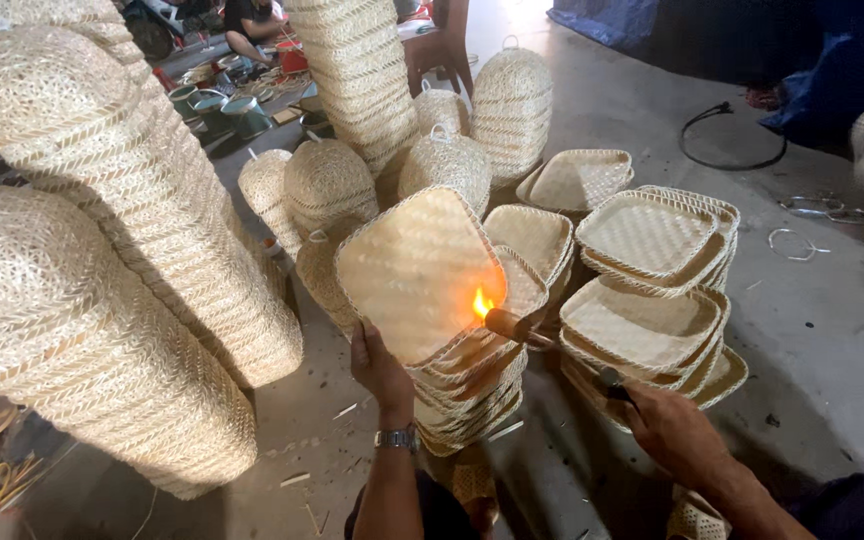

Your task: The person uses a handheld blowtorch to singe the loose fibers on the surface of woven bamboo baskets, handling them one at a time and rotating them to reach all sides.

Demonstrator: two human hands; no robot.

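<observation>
My left hand (380,368), a watch on its wrist, holds a square woven bamboo tray (412,270) tilted upright by its lower edge. My right hand (667,428) grips the handle of a gas torch (512,325). The torch's small orange flame (480,302) touches the tray's right rim. Below the held tray stands a pile of similar trays (467,400).
Stacks of woven trays (652,290) lie to the right and behind. Tall columns of nested woven baskets (102,250) rise at left, with round woven lampshades (447,160) behind. A person sits at the far back. A black cable loop (732,140) and wire rings (792,243) lie on the concrete floor.
</observation>
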